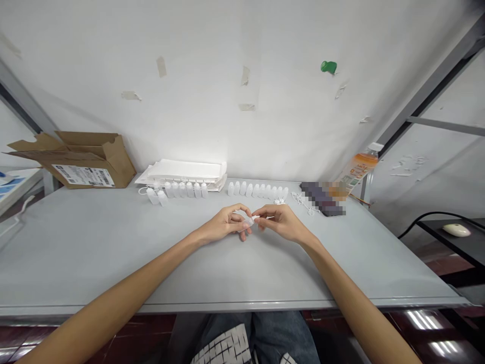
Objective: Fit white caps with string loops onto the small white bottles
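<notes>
My left hand [229, 222] holds a small translucent dropper bottle [246, 224] between thumb and fingers, tilted with its neck to the right. At that neck, my right hand [278, 220] pinches a small white cap [255, 218]; whether it is screwed on I cannot tell. Beyond my hands, several similar bottles without visible caps [256, 190] stand in a row. Left of them is another row of bottles with white tops [189, 190], two of them set forward at its left end. Some small white pieces [279, 201] lie near the right end of the uncapped row.
An open cardboard box [87, 162] stands at the back left, beside stacked white sheets or bags [185, 171]. A phone-like dark object [322, 199], partly blurred out, lies at the right with a white cord [305, 203]. An orange drink bottle [358, 169] stands behind it.
</notes>
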Available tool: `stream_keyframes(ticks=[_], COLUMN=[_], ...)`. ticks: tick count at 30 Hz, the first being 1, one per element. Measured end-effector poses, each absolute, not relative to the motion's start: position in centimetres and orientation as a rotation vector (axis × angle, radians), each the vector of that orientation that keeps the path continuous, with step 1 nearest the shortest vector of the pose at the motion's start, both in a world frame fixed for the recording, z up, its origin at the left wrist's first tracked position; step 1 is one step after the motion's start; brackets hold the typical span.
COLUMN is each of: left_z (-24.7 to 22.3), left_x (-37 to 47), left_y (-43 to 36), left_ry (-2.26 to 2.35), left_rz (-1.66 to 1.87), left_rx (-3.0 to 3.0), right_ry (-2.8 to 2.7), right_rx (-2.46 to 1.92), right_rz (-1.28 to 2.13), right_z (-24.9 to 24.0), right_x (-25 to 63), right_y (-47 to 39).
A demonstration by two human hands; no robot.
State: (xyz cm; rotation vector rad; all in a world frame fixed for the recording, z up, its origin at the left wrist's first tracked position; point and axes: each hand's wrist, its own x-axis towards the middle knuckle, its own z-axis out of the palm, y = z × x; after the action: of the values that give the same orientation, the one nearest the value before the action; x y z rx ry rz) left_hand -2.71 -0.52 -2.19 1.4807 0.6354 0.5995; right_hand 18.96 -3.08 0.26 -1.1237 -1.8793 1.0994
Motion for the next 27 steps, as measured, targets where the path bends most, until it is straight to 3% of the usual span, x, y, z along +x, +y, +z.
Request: stream_keyframes(ticks=[18,27], left_z=[-2.2,-2.0], left_x=[-2.7,-2.6], left_y=[-0.8,-0.8], left_ry=[0.600,0.624], left_rz=[0.592,0.608], left_rx=[1.511,1.485], right_ry=[-2.059,-1.913], right_rx=[-1.246,-1.120], right_rz=[0.832,1.155], right_z=[-1.1,0.5], right_x=[18.1,18.7], right_y=[-2.7,-3.4])
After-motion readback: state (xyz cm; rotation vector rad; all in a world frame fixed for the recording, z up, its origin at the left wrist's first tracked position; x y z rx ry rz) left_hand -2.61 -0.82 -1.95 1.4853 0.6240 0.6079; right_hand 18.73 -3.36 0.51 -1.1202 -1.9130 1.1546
